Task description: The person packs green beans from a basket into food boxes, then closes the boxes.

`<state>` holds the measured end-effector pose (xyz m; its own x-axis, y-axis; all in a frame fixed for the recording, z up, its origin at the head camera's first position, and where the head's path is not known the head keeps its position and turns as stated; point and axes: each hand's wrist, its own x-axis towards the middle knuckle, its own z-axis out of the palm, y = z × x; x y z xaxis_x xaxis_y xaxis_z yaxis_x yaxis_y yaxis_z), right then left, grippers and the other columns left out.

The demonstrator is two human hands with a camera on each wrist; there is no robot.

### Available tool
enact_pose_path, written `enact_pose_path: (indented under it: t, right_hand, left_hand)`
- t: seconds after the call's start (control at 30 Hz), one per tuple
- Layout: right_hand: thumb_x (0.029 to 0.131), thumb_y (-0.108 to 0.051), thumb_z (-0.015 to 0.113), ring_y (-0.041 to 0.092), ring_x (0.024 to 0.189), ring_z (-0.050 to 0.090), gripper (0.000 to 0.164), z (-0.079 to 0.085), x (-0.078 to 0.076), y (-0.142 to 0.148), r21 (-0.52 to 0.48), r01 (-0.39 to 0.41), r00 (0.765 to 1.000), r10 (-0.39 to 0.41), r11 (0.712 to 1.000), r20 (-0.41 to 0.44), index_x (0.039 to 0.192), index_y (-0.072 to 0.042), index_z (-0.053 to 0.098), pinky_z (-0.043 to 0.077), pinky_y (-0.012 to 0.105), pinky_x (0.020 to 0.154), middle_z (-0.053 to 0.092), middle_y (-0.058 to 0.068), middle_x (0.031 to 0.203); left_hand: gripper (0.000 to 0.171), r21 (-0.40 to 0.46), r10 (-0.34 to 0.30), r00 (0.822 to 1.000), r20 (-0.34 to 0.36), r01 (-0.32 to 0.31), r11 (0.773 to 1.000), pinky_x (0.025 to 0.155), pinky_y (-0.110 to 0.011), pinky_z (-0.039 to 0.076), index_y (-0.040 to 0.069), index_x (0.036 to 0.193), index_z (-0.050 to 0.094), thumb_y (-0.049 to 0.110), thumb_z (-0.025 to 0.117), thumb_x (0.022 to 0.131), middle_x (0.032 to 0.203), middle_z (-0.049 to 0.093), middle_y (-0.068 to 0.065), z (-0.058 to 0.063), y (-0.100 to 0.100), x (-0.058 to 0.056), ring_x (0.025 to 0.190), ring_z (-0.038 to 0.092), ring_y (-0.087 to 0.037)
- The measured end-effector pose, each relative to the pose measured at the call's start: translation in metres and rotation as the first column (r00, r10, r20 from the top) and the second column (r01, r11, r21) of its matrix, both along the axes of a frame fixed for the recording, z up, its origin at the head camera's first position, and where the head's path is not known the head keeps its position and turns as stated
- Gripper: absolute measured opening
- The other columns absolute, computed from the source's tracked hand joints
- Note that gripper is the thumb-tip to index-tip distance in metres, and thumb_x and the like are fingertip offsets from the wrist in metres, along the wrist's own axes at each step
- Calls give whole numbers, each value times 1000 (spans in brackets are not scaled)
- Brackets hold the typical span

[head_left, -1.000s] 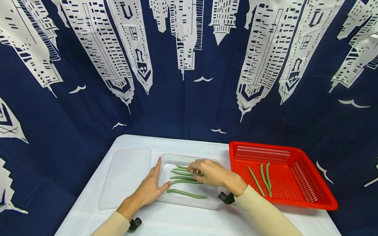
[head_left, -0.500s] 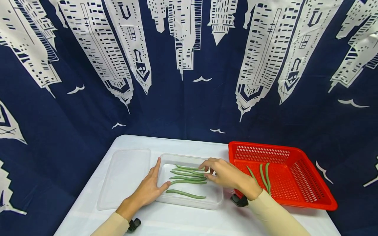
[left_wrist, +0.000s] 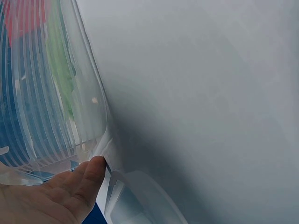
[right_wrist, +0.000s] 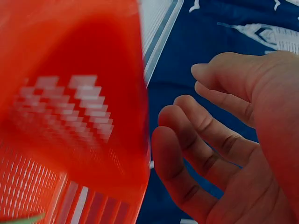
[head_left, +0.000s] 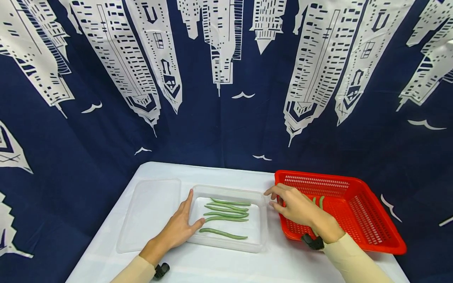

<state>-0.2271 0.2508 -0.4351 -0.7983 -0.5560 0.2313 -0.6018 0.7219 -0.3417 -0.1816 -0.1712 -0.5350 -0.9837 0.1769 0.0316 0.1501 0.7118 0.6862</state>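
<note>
Several green beans (head_left: 226,214) lie side by side in a clear plastic container (head_left: 240,247), one of them set apart nearer the front. My left hand (head_left: 179,227) rests at the container's left side, thumb and fingers spread; the left wrist view shows its fingertips at the clear wall. Over the left rim of the red basket (head_left: 375,220) is my right hand (head_left: 301,207), fingers loosely curved with nothing between them. Two green beans (head_left: 321,202) show in the basket beyond the right hand, which hides part of them.
A flat translucent lid (head_left: 150,216) lies on the white table (head_left: 212,267) left of the container. Behind the table hangs a dark blue cloth (head_left: 219,129) with white buildings and birds. A small black camera (head_left: 313,241) is on the right wrist.
My right hand has let go of a green bean in the container and moved right, out over the basket's left rim. The left hand has stayed in place.
</note>
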Motion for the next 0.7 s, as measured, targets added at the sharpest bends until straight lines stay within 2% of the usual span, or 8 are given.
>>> enact_pose_path:
  t: [0.17, 0.37, 0.53, 0.7]
  right_hand:
    - [101, -8, 89, 10, 92, 71, 30, 1, -2, 25, 4, 45, 998, -45, 999, -38, 128, -16, 80, 62, 28, 79, 77, -4, 107]
    - [102, -10, 90, 12, 89, 67, 31, 3, -11, 54, 19, 94, 996, -94, 995, 5, 128, -15, 74, 56, 26, 75, 72, -8, 101]
    - [101, -10, 90, 4, 81, 61, 39, -2, -21, 76, 44, 77, 989, -82, 996, 122, 133, -9, 69, 53, 25, 72, 71, -8, 96]
    - [99, -12, 92, 5, 75, 62, 53, -14, -29, 95, 74, 59, 956, -78, 996, 283, 143, -1, 65, 55, 25, 67, 74, -3, 96]
  left_hand:
    - [114, 1, -2, 1000, 2, 2, 1000, 136, -73, 41, 23, 190, -2, 49, 76, 111, 186, 37, -30, -1, 0, -1, 170, 45, -54]
    - [114, 1, 4, 1000, -3, -4, 1000, 136, -73, 41, 23, 190, -2, 48, 76, 111, 186, 37, -30, -1, 0, -1, 170, 44, -54]
    - [113, 7, 7, 1000, 2, -7, 1000, 136, -73, 41, 22, 190, -1, 49, 76, 111, 187, 36, -29, -1, -1, -1, 171, 44, -53]
    - [114, 18, 6, 1000, 8, -7, 1000, 137, -73, 40, 23, 190, 0, 51, 76, 110, 188, 35, -28, -2, -2, 0, 172, 42, -53]
